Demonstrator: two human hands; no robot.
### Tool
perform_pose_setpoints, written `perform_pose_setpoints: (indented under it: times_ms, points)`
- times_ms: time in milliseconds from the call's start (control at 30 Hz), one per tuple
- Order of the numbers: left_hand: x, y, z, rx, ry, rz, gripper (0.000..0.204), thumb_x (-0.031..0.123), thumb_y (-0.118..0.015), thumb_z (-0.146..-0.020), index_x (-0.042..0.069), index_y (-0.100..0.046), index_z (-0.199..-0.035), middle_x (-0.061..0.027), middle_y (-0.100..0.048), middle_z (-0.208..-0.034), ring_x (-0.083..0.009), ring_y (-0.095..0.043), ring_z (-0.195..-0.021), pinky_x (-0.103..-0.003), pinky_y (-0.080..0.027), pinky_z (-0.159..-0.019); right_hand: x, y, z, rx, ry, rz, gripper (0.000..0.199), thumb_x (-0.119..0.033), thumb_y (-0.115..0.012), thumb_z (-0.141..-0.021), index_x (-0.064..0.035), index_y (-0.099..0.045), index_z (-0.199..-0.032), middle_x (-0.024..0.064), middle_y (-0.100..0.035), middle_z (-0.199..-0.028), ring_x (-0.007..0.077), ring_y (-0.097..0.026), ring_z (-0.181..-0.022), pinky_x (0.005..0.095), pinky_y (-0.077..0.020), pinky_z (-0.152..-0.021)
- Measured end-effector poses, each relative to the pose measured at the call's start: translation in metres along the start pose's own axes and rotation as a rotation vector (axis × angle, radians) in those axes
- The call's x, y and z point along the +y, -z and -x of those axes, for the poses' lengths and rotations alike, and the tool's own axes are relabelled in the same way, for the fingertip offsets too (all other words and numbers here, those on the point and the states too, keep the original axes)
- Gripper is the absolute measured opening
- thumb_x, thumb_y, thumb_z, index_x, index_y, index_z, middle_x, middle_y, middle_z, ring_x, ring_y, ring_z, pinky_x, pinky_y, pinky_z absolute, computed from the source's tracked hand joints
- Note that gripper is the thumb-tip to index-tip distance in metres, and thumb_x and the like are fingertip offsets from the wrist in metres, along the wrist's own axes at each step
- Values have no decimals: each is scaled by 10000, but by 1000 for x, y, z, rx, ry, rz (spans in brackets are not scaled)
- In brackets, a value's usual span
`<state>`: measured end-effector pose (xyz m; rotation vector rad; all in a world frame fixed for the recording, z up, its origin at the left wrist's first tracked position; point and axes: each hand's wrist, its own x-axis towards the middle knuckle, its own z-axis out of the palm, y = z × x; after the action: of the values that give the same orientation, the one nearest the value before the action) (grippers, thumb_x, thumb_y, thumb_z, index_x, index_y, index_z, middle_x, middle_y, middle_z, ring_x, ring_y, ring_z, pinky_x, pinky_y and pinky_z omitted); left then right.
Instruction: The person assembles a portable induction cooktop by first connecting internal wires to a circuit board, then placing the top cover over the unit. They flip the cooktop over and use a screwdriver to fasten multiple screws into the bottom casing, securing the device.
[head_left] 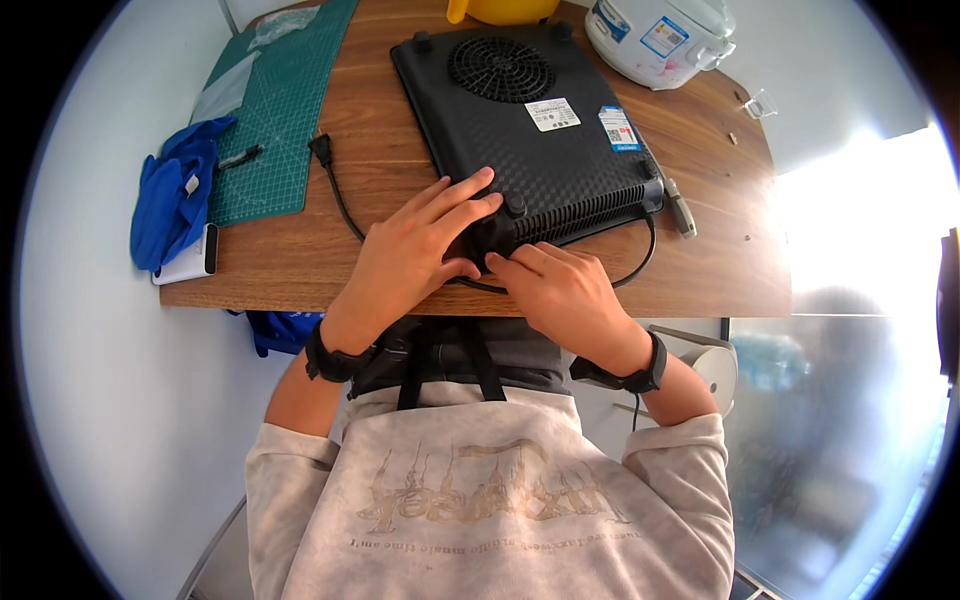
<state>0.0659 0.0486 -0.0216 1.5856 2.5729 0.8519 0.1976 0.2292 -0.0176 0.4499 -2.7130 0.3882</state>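
Observation:
An induction cooker (pixel 480 130) lies upside down on the table, its black underside, round fan grille and rubber feet facing up. My left hand (pixel 410 235) rests at its near left corner, fingers stretched out over the casing and thumb pointing down beside the edge. Close by, my right hand (pixel 560 290) is curled at the same corner, thumb and fingers drawn together against the near side. Whatever lies between those fingertips is hidden. The power cord (pixel 645 260) leaves the vented near side, loops past my hands and ends in a black plug (pixel 320 150) to the left.
On the wooden table (pixel 700 280) are a green cutting mat (pixel 285 120), a blue cloth (pixel 175 190), a black pen (pixel 240 157) and a white case (pixel 195 262). A grey utility knife (pixel 680 210) lies right of the cooker. Behind stand a white rice cooker (pixel 650 45) and a yellow container (pixel 505 10).

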Motion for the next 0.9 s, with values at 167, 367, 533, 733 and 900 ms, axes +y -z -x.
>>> perform_pose_setpoints:
  times_ms: [167, 367, 533, 733, 900]
  points:
    - [-1, 1, 0, -24, -3, 11, 751, 243, -853, -683, 192, -572, -1378, 84, -437, -1590, -258, -528, -1375, -390, -535, -1060, 5, 8, 12, 48, -139, -169, 256, -27, -702, -840, -75, -752, -1087, 44, -702, -935, 226, -693, -769, 337, -568, -646]
    - [-5, -1, 3, -32, -22, -47, 773, 265, -861, -723, 251, -522, -1418, 104, -390, -1617, -274, -524, -1385, -394, -618, -910, 65, 51, 44, 285, -555, 94, 185, -109, -690, -913, -85, -741, -1090, 73, -719, -943, 267, -709, -805, 391, -565, -671]
    - [-1, 3, -1, -79, 22, -30, 798, 283, -888, -680, 224, -557, -1404, 102, -400, -1613, -229, -506, -1398, -407, -521, -1090, 129, 70, 85, 195, -858, 475, 361, -318, -665, -970, -83, -677, -1245, 152, -688, -1158, 381, -678, -1026, 485, -540, -847]
    - [-2, 3, 1, -56, -11, -34, 787, 267, -882, -702, 229, -545, -1412, 99, -393, -1616, -237, -510, -1395, -410, -547, -1047, 152, 62, 99, 22, -906, 264, 390, -388, -645, -979, -98, -699, -1235, 173, -674, -1179, 400, -657, -1077, 495, -529, -865]
    - [-5, 0, 2, -23, -43, -47, 779, 269, -871, -718, 251, -524, -1415, 105, -391, -1615, -254, -520, -1389, -404, -605, -948, 152, 56, 90, -12, -963, 266, 349, -363, -668, -965, -89, -702, -1180, 176, -690, -1150, 411, -666, -1042, 490, -525, -843]
